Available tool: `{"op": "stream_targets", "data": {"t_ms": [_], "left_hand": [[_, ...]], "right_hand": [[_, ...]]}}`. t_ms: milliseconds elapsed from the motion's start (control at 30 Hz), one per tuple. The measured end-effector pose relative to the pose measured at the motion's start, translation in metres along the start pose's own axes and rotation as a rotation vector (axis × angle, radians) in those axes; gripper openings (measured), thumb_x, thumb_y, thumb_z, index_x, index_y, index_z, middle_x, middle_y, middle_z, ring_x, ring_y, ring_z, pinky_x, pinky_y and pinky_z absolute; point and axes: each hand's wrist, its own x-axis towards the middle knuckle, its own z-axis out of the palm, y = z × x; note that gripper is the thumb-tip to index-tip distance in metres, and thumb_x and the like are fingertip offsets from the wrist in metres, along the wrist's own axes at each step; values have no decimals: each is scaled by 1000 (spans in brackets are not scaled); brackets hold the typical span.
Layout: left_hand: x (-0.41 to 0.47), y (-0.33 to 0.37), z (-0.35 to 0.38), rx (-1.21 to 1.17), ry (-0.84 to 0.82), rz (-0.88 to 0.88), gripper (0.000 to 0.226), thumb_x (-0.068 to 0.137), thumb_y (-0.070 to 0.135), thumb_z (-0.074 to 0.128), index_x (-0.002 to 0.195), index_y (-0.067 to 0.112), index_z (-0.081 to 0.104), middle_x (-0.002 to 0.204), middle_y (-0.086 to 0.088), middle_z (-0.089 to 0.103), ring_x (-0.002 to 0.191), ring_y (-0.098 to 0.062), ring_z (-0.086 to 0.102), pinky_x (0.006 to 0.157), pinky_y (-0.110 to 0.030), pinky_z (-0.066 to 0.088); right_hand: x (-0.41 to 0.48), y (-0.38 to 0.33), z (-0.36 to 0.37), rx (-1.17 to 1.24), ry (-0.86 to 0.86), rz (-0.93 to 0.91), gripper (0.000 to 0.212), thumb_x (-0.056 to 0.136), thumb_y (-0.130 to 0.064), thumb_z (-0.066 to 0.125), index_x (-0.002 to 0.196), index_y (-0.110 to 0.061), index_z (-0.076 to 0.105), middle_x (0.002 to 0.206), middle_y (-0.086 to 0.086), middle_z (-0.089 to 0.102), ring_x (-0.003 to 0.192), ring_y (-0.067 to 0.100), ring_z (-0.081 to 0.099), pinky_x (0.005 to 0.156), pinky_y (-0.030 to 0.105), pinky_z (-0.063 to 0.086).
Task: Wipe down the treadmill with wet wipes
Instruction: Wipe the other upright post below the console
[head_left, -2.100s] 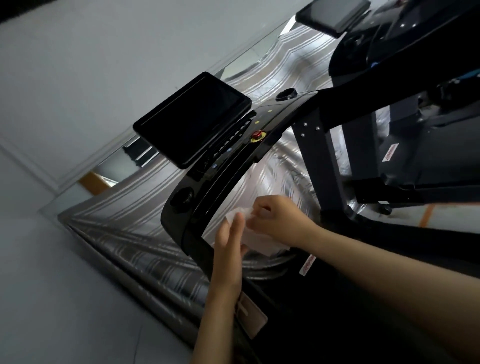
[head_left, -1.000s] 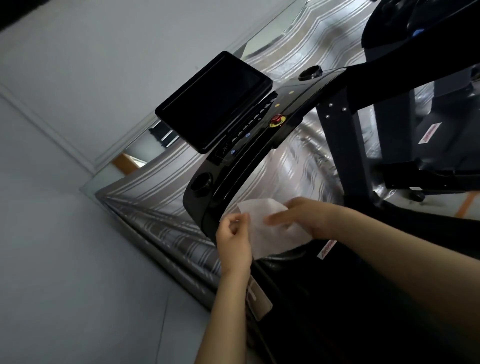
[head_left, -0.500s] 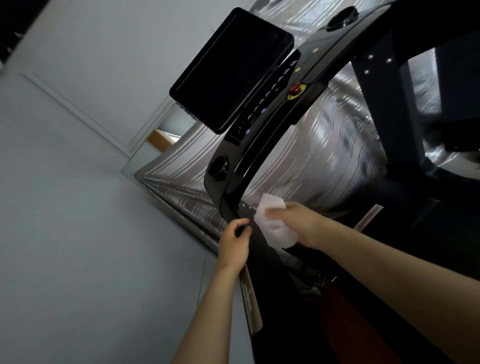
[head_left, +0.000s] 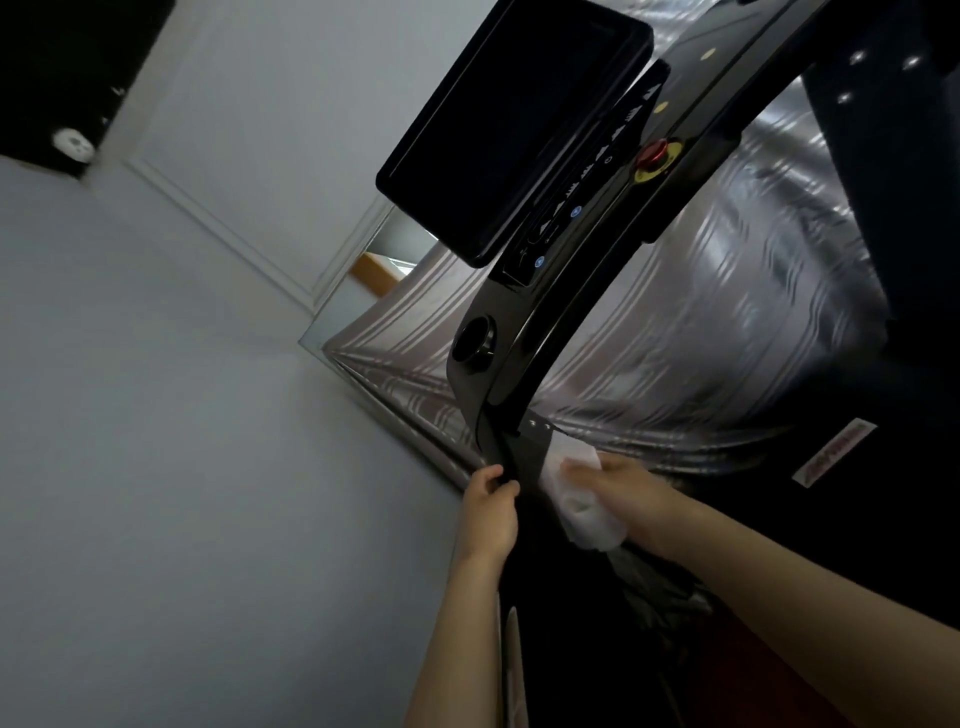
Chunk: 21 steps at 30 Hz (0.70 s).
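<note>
The left hand (head_left: 488, 514) curls its fingers (head_left: 492, 475) round the rail (head_left: 525, 457) of the treadmill (head_left: 493, 387), and just right of it the right hand (head_left: 626, 493) presses the bunched wipe (head_left: 582, 512) to the rail's inner face with near-straight fingers, the rail running up toward the console (head_left: 597, 208).

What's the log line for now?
phase: wiping; left hand: grips black treadmill handrail; right hand: presses white wet wipe against handrail
</note>
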Motion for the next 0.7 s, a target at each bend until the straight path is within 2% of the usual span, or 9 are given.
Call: {"op": "stream_targets", "data": {"t_ms": [167, 267, 333, 400, 467, 500, 567, 633, 700], "left_hand": [[20, 0, 5, 77, -10, 18, 43, 101, 6, 43, 144, 7, 40, 145, -13, 45, 132, -25, 44, 95, -21, 32], [24, -3, 6, 61, 4, 2, 41, 102, 8, 42, 143, 7, 43, 144, -14, 47, 131, -26, 46, 101, -24, 34], [25, -7, 5, 48, 16, -6, 40, 101, 7, 42, 141, 6, 44, 142, -15, 49, 130, -27, 47, 103, -28, 36], [23, -10, 4, 3, 14, -22, 40, 101, 7, 42, 141, 5, 44, 141, -16, 50, 129, -26, 48, 105, -29, 36], [22, -12, 3, -11, -11, -28, 39, 102, 9, 41, 141, 7, 44, 140, -14, 51, 128, -24, 50, 108, -31, 38], [22, -13, 3, -14, -24, -28, 39, 102, 10, 41, 141, 7, 45, 138, -14, 53, 126, -23, 52, 108, -32, 40], [22, -13, 2, -36, -37, -19, 37, 102, 10, 40, 138, 7, 47, 132, -13, 57, 119, -22, 56, 102, -30, 44], [20, -11, 3, -35, -40, -16, 34, 103, 9, 38, 135, 8, 48, 125, -9, 58, 112, -18, 57, 91, -22, 47], [18, -9, 2, -37, -48, -32, 35, 104, 9, 38, 137, 9, 46, 126, -8, 57, 112, -17, 56, 91, -22, 46]], "right_hand": [[31, 4, 2, -43, 28, -75, 20, 100, -17, 53, 86, -11, 66, 79, 5, 67, 75, 18, 63, 70, 30, 49], [49, 14, 12, -174, 79, -201, 33, 102, -18, 49, 71, -17, 58, 59, -9, 59, 62, 11, 55, 60, 26, 41], [60, 26, 25, -244, 55, -253, 35, 102, -21, 48, 67, -19, 55, 59, -9, 58, 60, 11, 53, 61, 26, 39], [68, 35, 39, -254, -3, -251, 27, 102, -19, 47, 78, -19, 59, 76, -3, 61, 74, 13, 56, 73, 28, 41], [74, 40, 50, -192, -74, -221, 21, 103, -19, 43, 107, -20, 64, 105, 1, 65, 102, 13, 58, 91, 28, 41], [76, 41, 53, -162, -114, -213, 27, 105, -24, 40, 123, -20, 60, 123, 1, 61, 120, 13, 53, 103, 26, 36], [85, 41, 55, -179, -222, -234, 42, 107, -36, 31, 145, -25, 43, 153, -7, 36, 145, 8, 24, 119, 26, 11], [96, 42, 55, -197, -310, -213, 49, 105, -47, 21, 152, -34, 28, 162, -10, 12, 149, 4, 1, 120, 31, -5], [111, 43, 54, -211, -335, -191, 51, 105, -50, 14, 153, -36, 24, 164, -5, 5, 150, 8, -5, 122, 42, -6]]}}
